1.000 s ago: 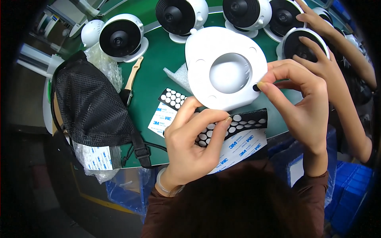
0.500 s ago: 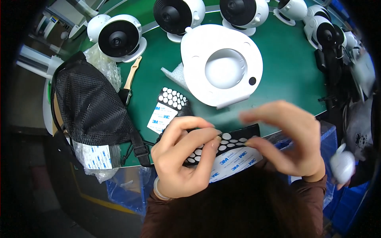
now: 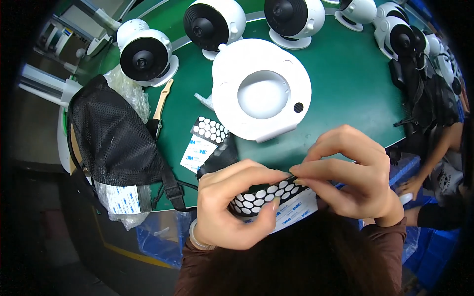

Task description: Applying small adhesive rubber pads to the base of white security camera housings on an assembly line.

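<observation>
My left hand (image 3: 229,207) is closed around a sheet of adhesive dots (image 3: 260,194), thumb below and fingers above. The sheet is black with white round dots, joined to a white backing strip with blue print, and it bends inside my grip. At its right end my right hand (image 3: 355,172) pinches the upper edge, the thumb and index fingertip almost meeting my left fingertips. Whether a single dot is between those fingertips is too small to tell. Just beyond my left hand lies another dot sheet (image 3: 210,129) with similar backing, beside a black piece.
A white round housing (image 3: 224,93) with a large opening stands ahead. Several white cameras with black fronts (image 3: 201,29) line the back. On the left are a black mesh bag (image 3: 116,133), a wooden-handled brush (image 3: 163,101) and bubble wrap. Another person's hand (image 3: 411,187) shows at right.
My right hand, lifted with fingers apart before, has come down and left to pinch the sheet's edge. The left fingers have shifted on the sheet. The other person's arm has come into view.
</observation>
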Motion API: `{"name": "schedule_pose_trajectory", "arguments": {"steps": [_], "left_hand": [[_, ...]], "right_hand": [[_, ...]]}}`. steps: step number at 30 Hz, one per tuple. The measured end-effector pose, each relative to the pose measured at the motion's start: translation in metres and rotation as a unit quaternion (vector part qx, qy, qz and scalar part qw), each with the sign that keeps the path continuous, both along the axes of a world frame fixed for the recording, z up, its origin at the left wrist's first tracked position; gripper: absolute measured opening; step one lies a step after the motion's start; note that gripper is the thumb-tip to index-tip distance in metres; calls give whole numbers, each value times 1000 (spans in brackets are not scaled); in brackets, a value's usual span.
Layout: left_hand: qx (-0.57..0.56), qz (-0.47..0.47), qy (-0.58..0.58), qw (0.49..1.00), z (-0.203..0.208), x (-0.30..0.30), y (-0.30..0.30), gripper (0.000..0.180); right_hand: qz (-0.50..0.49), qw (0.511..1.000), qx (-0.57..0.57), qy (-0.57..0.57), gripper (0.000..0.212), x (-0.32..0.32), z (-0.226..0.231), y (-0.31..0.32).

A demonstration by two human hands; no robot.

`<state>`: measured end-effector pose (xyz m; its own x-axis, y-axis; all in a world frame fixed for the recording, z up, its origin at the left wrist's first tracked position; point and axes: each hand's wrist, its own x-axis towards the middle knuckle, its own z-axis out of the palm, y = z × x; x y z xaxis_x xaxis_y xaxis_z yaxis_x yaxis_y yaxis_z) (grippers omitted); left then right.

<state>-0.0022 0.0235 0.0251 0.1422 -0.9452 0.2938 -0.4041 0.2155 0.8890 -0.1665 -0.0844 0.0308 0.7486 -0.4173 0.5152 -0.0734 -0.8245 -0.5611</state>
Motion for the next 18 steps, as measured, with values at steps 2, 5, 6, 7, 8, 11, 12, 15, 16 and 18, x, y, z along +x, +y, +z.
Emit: {"name": "schedule_pose_trajectory", "arguments": {"steps": [2, 5, 6, 7, 8, 11, 12, 15, 16, 18], "left_hand": [[-28, -25, 63, 997, -1, 0, -2, 22], [8, 31, -37, 999, -1, -6, -1, 16], [2, 36, -23, 999, -1, -7, -2, 12], [2, 36, -24, 999, -1, -7, -2, 12], [-5, 37, -24, 999, -2, -7, -2, 11], [-21, 41, -25, 999, -3, -8, -3, 10], [-30, 43, -27, 998, -3, -9, -3, 9], [-32, 45, -29, 998, -3, -9, -3, 10], [-32, 46, -30, 998, -4, -10, -3, 10], [-30, 58, -19, 998, -3, -11, -3, 8]], "right_hand": [[0, 1000, -6, -5, 21, -1, -2, -1], [-2, 1000, 5, -29, 22, 0, -1, -1], [10, 999, -16, -27, 23, -1, -1, -2], [22, 999, -37, -24, 23, -2, 0, -2], [21, 999, -36, -24, 23, -3, 0, -2], [2, 999, -41, -18, 23, -3, 1, 1], [-1, 999, -46, -18, 23, -3, 2, 1], [-4, 998, -61, -20, 23, -3, 1, 1], [-3, 997, -71, -22, 24, -3, 1, 1], [-1, 994, -101, -35, 25, -3, -2, 1]]}}
